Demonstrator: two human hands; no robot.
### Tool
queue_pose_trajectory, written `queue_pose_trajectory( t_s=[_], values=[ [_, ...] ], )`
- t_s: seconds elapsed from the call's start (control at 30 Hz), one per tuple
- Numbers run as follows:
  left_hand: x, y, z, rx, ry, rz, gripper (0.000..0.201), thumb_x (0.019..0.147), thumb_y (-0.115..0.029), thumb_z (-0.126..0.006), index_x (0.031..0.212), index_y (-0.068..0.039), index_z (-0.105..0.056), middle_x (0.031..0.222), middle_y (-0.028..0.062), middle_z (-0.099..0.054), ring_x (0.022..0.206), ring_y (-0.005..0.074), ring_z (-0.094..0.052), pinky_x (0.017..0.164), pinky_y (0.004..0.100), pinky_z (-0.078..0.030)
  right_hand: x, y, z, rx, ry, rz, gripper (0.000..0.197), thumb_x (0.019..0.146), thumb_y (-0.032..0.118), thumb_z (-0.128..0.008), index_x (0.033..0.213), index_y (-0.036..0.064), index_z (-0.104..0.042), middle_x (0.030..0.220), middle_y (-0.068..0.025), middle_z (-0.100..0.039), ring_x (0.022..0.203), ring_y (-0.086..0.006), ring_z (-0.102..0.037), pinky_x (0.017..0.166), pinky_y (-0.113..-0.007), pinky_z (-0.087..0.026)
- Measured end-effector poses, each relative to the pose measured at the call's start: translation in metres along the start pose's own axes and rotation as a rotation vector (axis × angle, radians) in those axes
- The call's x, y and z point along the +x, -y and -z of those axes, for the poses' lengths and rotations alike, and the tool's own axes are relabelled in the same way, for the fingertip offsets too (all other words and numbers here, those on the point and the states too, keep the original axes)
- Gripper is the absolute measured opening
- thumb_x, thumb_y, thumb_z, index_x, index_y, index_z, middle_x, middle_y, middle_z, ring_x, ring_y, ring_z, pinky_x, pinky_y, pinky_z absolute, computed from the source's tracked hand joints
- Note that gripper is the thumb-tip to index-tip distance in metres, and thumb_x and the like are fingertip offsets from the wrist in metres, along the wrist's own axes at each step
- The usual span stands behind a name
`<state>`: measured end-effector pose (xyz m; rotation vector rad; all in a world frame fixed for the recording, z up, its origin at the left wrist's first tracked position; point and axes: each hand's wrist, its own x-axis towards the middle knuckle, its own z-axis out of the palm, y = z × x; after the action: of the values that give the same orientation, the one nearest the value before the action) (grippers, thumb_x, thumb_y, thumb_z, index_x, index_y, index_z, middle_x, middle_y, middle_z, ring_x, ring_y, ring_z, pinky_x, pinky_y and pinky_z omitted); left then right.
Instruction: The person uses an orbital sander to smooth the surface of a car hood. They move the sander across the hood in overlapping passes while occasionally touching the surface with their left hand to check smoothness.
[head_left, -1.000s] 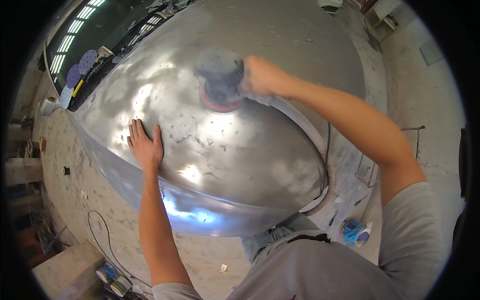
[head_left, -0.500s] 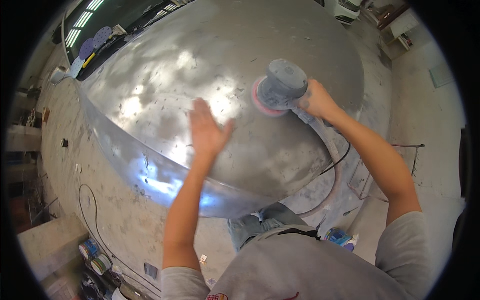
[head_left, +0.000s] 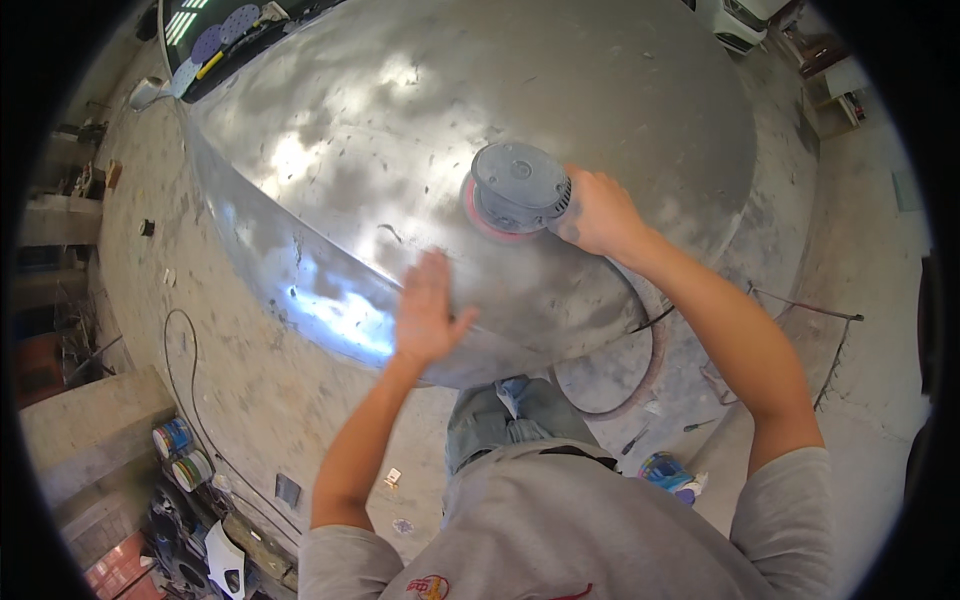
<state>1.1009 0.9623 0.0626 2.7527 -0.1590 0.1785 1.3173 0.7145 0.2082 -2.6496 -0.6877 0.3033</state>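
In front of me stretches a large, curved, dull grey car hood [head_left: 640, 110] with bright reflections and dark specks. My right hand [head_left: 603, 213] is wrapped round the rear of a round, dusty grey orbital sander [head_left: 520, 180]. A pink-red rim shows at the sander's base, which sits against the hood, slightly tilted. To its lower left, my left hand [head_left: 430, 312] is open, fingers stretched out together and thumb apart, over the hood's near-left edge. Whether that palm touches the metal I cannot tell.
A pale hose [head_left: 645, 370] curves down from the sander near my legs. Sanding discs [head_left: 207, 42] lie by the windshield at the far left. Paint cans [head_left: 190, 468] and a thin cable [head_left: 195, 400] are on the floor left; another can [head_left: 663, 468] stands right.
My right hand has moved the sander left and a little nearer to me across the hood. My left hand has come back toward my body, still open. The whole view has shifted slightly.
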Motion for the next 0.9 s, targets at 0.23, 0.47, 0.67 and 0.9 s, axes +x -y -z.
queue_pose_trajectory(
  t_s=[0.23, 0.47, 0.67, 0.9],
  values=[
    [0.047, 0.047, 0.018, 0.210, -0.290, 0.286, 0.089, 0.103, -0.050, -0.061, 0.160, 0.014, -0.034, 0.170, 0.0317, -0.031, 0.160, 0.0469, -0.026, 0.131, 0.0590, -0.018, 0.016, 0.005, 0.002, 0.180, -0.120, -0.193, 0.045, 0.075, 0.018, -0.078, 0.113, -0.0050, -0.070, 0.105, -0.0310, -0.075, 0.102, -0.0474, -0.073, 0.086, -0.050, -0.059],
    [0.009, -0.027, 0.012, -0.295, -0.173, 0.153, 0.091, 0.100, -0.049, -0.067, 0.157, 0.014, -0.035, 0.167, 0.0323, -0.035, 0.159, 0.0480, -0.028, 0.129, 0.0595, -0.022, -0.079, 0.004, -0.009, 0.260, -0.082, -0.101, 0.042, 0.077, 0.012, -0.078, 0.116, -0.0039, -0.073, 0.107, -0.0282, -0.077, 0.104, -0.0452, -0.074, 0.088, -0.048, -0.059],
    [0.061, -0.110, 0.027, -0.852, -0.452, -0.068, 0.113, 0.086, -0.050, -0.085, 0.159, 0.012, -0.027, 0.161, 0.0348, -0.038, 0.150, 0.0513, -0.038, 0.124, 0.0575, -0.031, -0.104, 0.012, -0.022, 0.256, 0.041, -0.247, 0.045, 0.076, 0.011, -0.078, 0.119, -0.0013, -0.074, 0.107, -0.0238, -0.079, 0.107, -0.0423, -0.075, 0.090, -0.045, -0.058],
    [0.085, -0.145, 0.028, -0.966, -0.470, 0.094, 0.132, 0.068, -0.049, -0.097, 0.161, 0.010, -0.024, 0.150, 0.0328, -0.047, 0.140, 0.0495, -0.046, 0.120, 0.0548, -0.036, -0.112, 0.019, -0.026, 0.261, -0.089, -0.065, 0.045, 0.076, 0.011, -0.076, 0.119, -0.0006, -0.075, 0.107, -0.0260, -0.078, 0.107, -0.0426, -0.076, 0.089, -0.045, -0.059]
  ],
)
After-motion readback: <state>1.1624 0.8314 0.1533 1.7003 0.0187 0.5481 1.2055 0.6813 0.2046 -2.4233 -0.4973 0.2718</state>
